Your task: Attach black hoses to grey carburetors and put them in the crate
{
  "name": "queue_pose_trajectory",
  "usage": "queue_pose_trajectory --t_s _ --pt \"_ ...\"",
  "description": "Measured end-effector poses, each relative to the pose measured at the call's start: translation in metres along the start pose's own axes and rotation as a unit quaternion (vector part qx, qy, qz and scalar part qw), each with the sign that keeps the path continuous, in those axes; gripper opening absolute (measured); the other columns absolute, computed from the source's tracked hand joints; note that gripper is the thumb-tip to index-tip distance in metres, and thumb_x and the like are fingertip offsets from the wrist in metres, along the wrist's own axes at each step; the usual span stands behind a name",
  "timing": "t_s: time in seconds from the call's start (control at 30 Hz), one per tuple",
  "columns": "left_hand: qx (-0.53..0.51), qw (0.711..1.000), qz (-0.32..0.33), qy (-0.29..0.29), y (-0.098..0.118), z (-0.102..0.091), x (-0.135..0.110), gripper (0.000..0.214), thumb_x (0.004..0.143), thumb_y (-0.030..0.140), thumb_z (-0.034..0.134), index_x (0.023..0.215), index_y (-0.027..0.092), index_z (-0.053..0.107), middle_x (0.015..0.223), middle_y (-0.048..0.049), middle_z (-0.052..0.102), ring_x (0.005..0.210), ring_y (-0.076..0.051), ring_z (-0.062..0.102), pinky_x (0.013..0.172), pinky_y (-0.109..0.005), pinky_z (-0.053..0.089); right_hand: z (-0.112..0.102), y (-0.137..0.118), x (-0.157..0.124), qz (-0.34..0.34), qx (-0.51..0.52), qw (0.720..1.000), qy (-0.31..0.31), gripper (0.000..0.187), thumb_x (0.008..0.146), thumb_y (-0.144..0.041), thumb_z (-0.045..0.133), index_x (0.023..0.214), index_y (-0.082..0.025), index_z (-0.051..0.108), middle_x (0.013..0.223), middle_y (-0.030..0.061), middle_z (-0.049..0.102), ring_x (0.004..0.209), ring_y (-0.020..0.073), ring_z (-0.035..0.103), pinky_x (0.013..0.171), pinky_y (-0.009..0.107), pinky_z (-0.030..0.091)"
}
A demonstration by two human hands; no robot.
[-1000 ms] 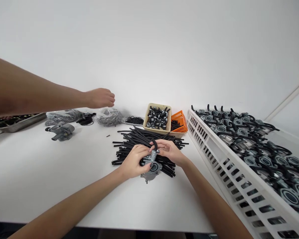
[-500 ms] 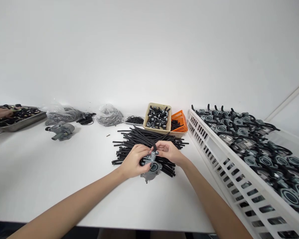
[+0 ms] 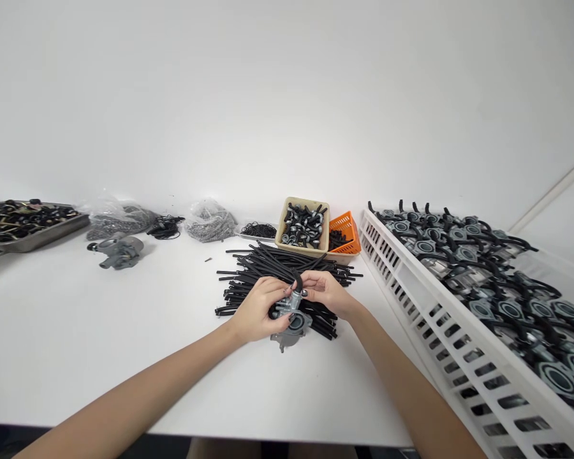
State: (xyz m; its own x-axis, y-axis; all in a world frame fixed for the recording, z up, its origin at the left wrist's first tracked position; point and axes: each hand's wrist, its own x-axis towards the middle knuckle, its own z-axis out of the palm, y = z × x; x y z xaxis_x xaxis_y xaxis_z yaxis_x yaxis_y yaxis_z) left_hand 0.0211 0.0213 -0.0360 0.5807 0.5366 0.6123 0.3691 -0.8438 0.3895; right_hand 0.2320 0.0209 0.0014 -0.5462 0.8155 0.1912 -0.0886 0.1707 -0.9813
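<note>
My left hand [image 3: 258, 311] grips a grey metal carburetor [image 3: 293, 321] just above the white table, in front of me. My right hand [image 3: 326, 292] pinches a short black rubber hose [image 3: 297, 280] that bends up from the top of the carburetor. Both hands hover over the near edge of a pile of black hoses [image 3: 277, 271]. The fingers of both hands are closed around what they hold.
A white crate [image 3: 440, 319] of carburetors with hoses runs along the right. A beige bin [image 3: 303, 226] of fittings and an orange basket [image 3: 344, 231] stand behind the pile. Bags of small parts [image 3: 210, 222], a lone carburetor [image 3: 119, 252] and a metal tray [image 3: 26, 226] lie at the left.
Another person's arm, which reached over the bags at the left, drew back to the metal tray and then out of view. My hands have barely moved on the carburetor.
</note>
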Motion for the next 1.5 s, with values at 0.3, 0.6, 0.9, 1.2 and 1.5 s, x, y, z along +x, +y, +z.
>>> queue_pose_trajectory --t_s 0.3,0.6,0.9,1.2,1.5 --pt "-0.013 1.000 -0.006 -0.010 0.0032 -0.0022 0.0011 0.028 0.079 0.032 0.057 0.102 0.019 0.066 0.107 -0.0100 0.071 0.103 -0.026 0.061 0.098 -0.045 0.041 -0.0002 0.0031 0.0012 0.026 0.013 1.000 0.011 0.034 0.067 -0.038 0.085 0.084 -0.016 0.066 0.081 0.0021 0.070 0.076 0.0137 0.066 0.077 0.028 0.053" --pt "-0.015 1.000 -0.008 -0.018 0.0052 -0.0043 0.0026 0.027 0.081 0.033 0.056 0.101 0.018 0.065 0.105 -0.0094 0.071 0.103 -0.025 0.061 0.097 -0.044 0.041 0.0003 0.0050 0.0017 0.040 0.039 0.998 0.031 0.039 0.059 -0.033 0.090 0.081 -0.017 0.061 0.080 -0.0015 0.064 0.075 0.0110 0.061 0.071 0.023 0.049" --pt "-0.013 1.000 0.001 -0.004 0.0011 -0.0013 0.0002 0.030 0.083 0.036 0.054 0.103 0.017 0.066 0.106 -0.0106 0.071 0.102 -0.026 0.061 0.096 -0.045 0.041 -0.0023 0.0036 0.0001 0.011 0.021 1.000 0.000 0.033 0.071 -0.040 0.082 0.090 -0.017 0.068 0.087 0.0047 0.071 0.082 0.0156 0.066 0.083 0.030 0.051" --pt "-0.014 1.000 0.005 -0.002 0.0015 -0.0015 0.0003 0.030 0.082 0.036 0.055 0.103 0.017 0.065 0.105 -0.0105 0.071 0.101 -0.026 0.061 0.096 -0.044 0.041 -0.0027 0.0014 -0.0010 0.006 0.018 1.000 -0.015 0.036 0.072 -0.043 0.081 0.092 -0.016 0.068 0.089 0.0060 0.072 0.084 0.0171 0.067 0.085 0.032 0.050" --pt "-0.014 1.000 -0.006 -0.021 0.0046 -0.0042 0.0023 0.027 0.080 0.034 0.055 0.100 0.018 0.065 0.105 -0.0093 0.070 0.102 -0.025 0.060 0.096 -0.043 0.040 -0.0004 0.0055 0.0011 0.049 0.041 0.998 0.027 0.039 0.058 -0.031 0.090 0.081 -0.017 0.061 0.080 -0.0007 0.064 0.076 0.0122 0.060 0.072 0.025 0.048"
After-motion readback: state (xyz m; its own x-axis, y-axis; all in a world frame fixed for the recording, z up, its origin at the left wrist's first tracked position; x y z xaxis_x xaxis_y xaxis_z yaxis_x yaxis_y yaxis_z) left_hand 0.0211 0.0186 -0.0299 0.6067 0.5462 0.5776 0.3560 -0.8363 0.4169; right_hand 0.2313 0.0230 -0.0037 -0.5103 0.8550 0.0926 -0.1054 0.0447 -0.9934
